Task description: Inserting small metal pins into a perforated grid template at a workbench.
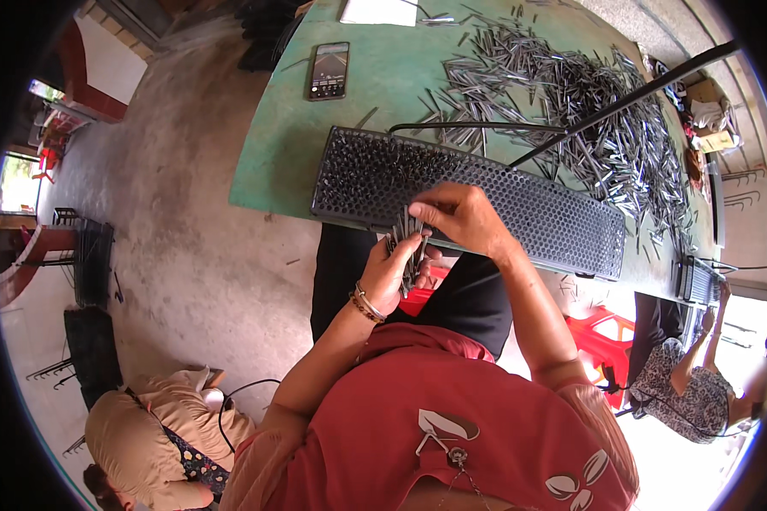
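My left hand (392, 266) is closed round an upright bundle of thin metal rods (412, 223), whose tips stick out above the fingers. Just over those tips, my right hand (464, 223) is bent with thumb and fingers drawn together. Whatever it pinches is hidden by the fingers. Behind both hands, a long black perforated rack (537, 223) lies along the near edge of the green table (273, 145). Dark rod ends crowd the holes at its left, while many holes to the right look unfilled.
A large heap of loose rods (605, 111) spreads behind the rack. Across it slants a black metal bar (648, 89). A phone (329, 71) lies at the back left. One person (158, 426) bends low at left; another (686, 387) works at right, near a red stool (601, 336).
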`<state>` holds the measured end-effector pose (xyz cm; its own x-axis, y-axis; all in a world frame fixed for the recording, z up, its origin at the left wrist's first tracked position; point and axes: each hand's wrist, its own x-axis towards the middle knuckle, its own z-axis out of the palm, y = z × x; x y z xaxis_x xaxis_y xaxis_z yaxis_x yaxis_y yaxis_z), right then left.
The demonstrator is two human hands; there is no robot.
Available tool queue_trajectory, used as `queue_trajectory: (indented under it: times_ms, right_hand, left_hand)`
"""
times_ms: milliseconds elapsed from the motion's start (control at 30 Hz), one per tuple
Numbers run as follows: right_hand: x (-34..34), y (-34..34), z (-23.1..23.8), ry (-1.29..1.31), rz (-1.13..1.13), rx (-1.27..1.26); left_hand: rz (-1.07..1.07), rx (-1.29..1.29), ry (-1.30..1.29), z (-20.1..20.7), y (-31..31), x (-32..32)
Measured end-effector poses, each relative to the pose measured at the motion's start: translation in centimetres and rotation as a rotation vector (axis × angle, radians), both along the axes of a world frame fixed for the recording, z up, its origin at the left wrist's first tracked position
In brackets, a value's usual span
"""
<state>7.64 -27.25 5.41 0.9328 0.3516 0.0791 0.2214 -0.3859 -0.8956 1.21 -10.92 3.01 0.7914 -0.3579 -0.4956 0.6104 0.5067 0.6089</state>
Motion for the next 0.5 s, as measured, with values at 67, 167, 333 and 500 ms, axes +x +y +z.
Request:
queue_trajectory:
  times_ms: [67,167,333,500]
  right_hand:
    - [-0.4,0.0,0.4,0.157,-0.038,0.074]
    - [0.1,-0.2,1.1,0.291,-0.117,0.102]
    - [1.7,1.0,1.1,0.107,-0.286,0.079]
    - [3.4,2.2,0.2,-0.426,-0.141,-0.061]
  left_hand:
    - [0.008,-0.014,0.002,0.2,0.0,0.1]
    - [0.002,-0.003,0.021,-0.2,0.1,0.1]
    - [-0.018,0.007,0.053,-1.1,0.2,-0.3]
    - [-0.041,0.041,0.071,-0.9,0.4,-0.4]
